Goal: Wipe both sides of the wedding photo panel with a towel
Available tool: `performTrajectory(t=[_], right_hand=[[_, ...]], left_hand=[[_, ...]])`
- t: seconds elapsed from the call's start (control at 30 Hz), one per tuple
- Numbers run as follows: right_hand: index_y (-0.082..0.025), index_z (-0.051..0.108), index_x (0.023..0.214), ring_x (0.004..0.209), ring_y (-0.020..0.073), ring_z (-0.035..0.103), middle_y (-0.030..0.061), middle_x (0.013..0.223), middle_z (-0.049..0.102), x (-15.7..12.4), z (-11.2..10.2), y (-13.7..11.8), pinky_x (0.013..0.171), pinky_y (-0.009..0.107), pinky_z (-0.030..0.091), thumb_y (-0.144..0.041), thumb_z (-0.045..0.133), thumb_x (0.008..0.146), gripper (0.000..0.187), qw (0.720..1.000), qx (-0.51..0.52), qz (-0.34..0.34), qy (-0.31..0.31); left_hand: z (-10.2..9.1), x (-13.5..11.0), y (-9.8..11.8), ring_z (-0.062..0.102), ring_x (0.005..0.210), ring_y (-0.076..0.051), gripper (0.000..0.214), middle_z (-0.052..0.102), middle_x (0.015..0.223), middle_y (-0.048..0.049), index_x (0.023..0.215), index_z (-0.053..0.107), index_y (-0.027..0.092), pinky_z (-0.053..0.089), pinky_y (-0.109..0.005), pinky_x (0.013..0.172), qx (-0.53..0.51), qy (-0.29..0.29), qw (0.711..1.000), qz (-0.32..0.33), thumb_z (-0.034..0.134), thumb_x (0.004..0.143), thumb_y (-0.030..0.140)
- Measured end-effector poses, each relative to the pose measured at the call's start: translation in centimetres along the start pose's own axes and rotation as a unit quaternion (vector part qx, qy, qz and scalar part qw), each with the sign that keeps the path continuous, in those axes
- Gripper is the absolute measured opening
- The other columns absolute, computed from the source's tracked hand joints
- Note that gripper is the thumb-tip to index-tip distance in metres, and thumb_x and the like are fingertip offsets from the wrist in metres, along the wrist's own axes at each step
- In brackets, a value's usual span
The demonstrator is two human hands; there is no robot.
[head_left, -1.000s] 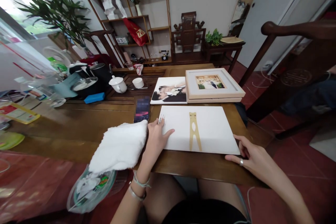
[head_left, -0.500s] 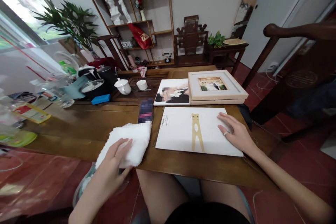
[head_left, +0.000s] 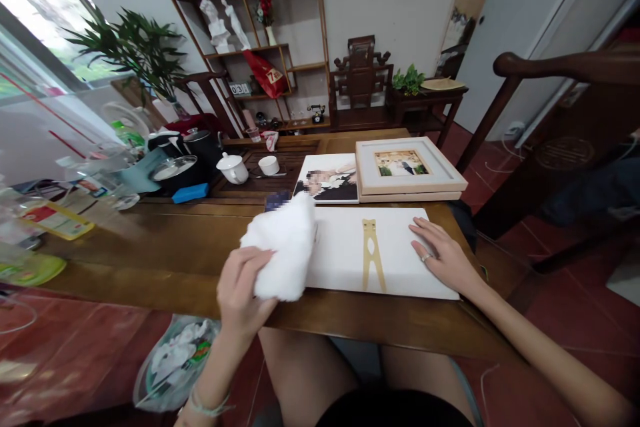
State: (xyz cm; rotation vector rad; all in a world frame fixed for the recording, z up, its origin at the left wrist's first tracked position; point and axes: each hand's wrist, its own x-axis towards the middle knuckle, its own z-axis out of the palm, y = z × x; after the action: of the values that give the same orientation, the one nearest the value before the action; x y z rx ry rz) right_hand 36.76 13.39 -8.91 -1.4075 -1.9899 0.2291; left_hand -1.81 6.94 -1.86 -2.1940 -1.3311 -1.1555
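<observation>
A folded white towel (head_left: pixel 283 250) is gripped in my left hand (head_left: pixel 245 283), lifted above the table and covering the left end of a white panel (head_left: pixel 335 250). That panel lies flat near the table's front edge, with a gold-coloured A-shaped stand piece (head_left: pixel 371 253) on its face. My right hand (head_left: pixel 443 253), wearing a ring, rests with fingers spread on the panel's right end. Behind the panel lie a photo print (head_left: pixel 327 178) and a pale picture frame (head_left: pixel 445 180) stacked on another. Part of a dark patterned item (head_left: pixel 277 201) shows behind the towel.
On the wooden table (head_left: pixel 150 247) to the left stand a white lidded cup (head_left: pixel 233 168), a small white cup (head_left: pixel 269 165), a blue sponge-like block (head_left: pixel 191 193), a black pot (head_left: pixel 175 170) and several bottles. A lined waste bin (head_left: pixel 175 363) sits on the floor below. A carved chair (head_left: pixel 545 127) stands at right.
My left hand has gripped the towel, raised it off the table and carried it right, over the panel's left end. The right hand stays on the panel. The waste bin is now more exposed.
</observation>
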Motion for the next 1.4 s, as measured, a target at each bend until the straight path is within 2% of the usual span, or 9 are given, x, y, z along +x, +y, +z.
performTrajectory(t=[0.13, 0.3, 0.5, 0.67, 0.8, 1.0, 1.1, 1.2, 1.4], right_hand=[[-0.020, 0.061, 0.120, 0.129, 0.0289, 0.047, 0.0130, 0.135, 0.056, 0.0, 0.0, 0.0, 0.106, 0.054, 0.039, -0.037, 0.048, 0.089, 0.037, 1.000, 0.007, -0.004, 0.004], [-0.021, 0.061, 0.120, 0.129, 0.0288, 0.047, 0.0128, 0.135, 0.056, 0.0, 0.1, 0.0, 0.107, 0.053, 0.038, -0.038, 0.048, 0.089, 0.037, 1.000, 0.015, -0.004, 0.009], [-0.019, 0.062, 0.119, 0.129, 0.0287, 0.047, 0.0139, 0.134, 0.056, 0.0, 0.1, 0.0, 0.107, 0.053, 0.038, -0.038, 0.049, 0.089, 0.038, 1.000, 0.009, 0.000, 0.006], [-0.019, 0.061, 0.119, 0.129, 0.0279, 0.046, 0.0135, 0.134, 0.056, -0.1, 0.1, 0.1, 0.107, 0.053, 0.038, -0.036, 0.048, 0.090, 0.037, 1.000, 0.008, -0.003, 0.001], [-0.020, 0.061, 0.119, 0.129, 0.0281, 0.047, 0.0138, 0.134, 0.056, 0.0, 0.1, 0.0, 0.106, 0.054, 0.038, -0.036, 0.048, 0.090, 0.036, 1.000, 0.007, -0.003, 0.002], [-0.022, 0.061, 0.120, 0.128, 0.0283, 0.047, 0.0118, 0.134, 0.056, 0.0, 0.0, -0.1, 0.106, 0.054, 0.039, -0.036, 0.048, 0.089, 0.036, 1.000, 0.013, -0.006, 0.010], [-0.022, 0.061, 0.119, 0.128, 0.0287, 0.048, 0.0118, 0.134, 0.056, 0.0, 0.0, -0.1, 0.106, 0.054, 0.039, -0.037, 0.048, 0.089, 0.036, 1.000, 0.014, -0.005, 0.009], [-0.021, 0.062, 0.119, 0.128, 0.0284, 0.048, 0.0124, 0.133, 0.057, 0.0, 0.0, 0.0, 0.106, 0.054, 0.039, -0.037, 0.048, 0.089, 0.036, 1.000, 0.012, -0.006, 0.005], [-0.022, 0.061, 0.121, 0.129, 0.0280, 0.047, 0.0116, 0.135, 0.056, -0.1, 0.1, 0.0, 0.106, 0.054, 0.038, -0.037, 0.047, 0.090, 0.037, 1.000, 0.012, -0.004, 0.008]], left_hand=[[4.7, 3.3, 1.7, 0.057, 0.107, -0.027, 0.045, 0.060, 0.116, -0.0128, 0.120, 0.049, 0.018, 0.047, -0.040, 0.088, -0.033, -0.101, 0.994, 0.022, 0.049, 0.076, 0.010], [8.8, 3.4, 1.0, 0.056, 0.115, -0.023, 0.019, 0.055, 0.131, -0.0136, 0.101, 0.055, 0.019, 0.048, -0.038, 0.090, -0.109, -0.076, 0.983, 0.126, 0.045, 0.087, 0.011], [8.1, 3.1, 1.3, 0.046, 0.127, -0.025, 0.029, 0.038, 0.147, -0.0160, 0.100, 0.059, 0.019, 0.045, -0.042, 0.093, -0.069, -0.122, 0.975, 0.175, 0.044, 0.082, 0.003], [8.5, 4.8, 2.9, 0.021, 0.141, -0.038, 0.018, 0.019, 0.154, -0.0190, 0.089, 0.064, 0.014, 0.030, -0.053, 0.105, 0.008, -0.277, 0.949, 0.150, 0.059, 0.072, 0.010], [9.2, 5.7, 3.0, 0.036, 0.131, -0.038, 0.024, 0.031, 0.150, -0.0164, 0.098, 0.069, 0.015, 0.036, -0.052, 0.099, 0.023, -0.365, 0.920, 0.139, 0.060, 0.076, 0.020], [9.4, 6.0, 3.5, 0.046, 0.109, -0.041, 0.026, 0.034, 0.147, -0.0171, 0.092, 0.073, 0.016, 0.041, -0.055, 0.084, 0.042, -0.373, 0.922, 0.095, 0.064, 0.073, 0.033], [10.3, 6.3, 3.9, 0.046, 0.108, -0.042, 0.031, 0.046, 0.136, -0.0194, 0.095, 0.071, 0.015, 0.040, -0.058, 0.085, 0.044, -0.355, 0.932, 0.063, 0.060, 0.079, 0.039], [11.0, 6.9, 3.5, 0.044, 0.116, -0.040, 0.030, 0.053, 0.129, -0.0189, 0.103, 0.069, 0.013, 0.037, -0.057, 0.095, 0.027, -0.341, 0.937, 0.074, 0.058, 0.081, 0.030], [11.4, 7.7, 0.5, 0.022, 0.140, -0.037, 0.041, 0.027, 0.152, -0.0167, 0.125, 0.057, 0.013, 0.017, -0.062, 0.110, -0.031, -0.370, 0.920, 0.128, 0.052, 0.086, 0.026]])
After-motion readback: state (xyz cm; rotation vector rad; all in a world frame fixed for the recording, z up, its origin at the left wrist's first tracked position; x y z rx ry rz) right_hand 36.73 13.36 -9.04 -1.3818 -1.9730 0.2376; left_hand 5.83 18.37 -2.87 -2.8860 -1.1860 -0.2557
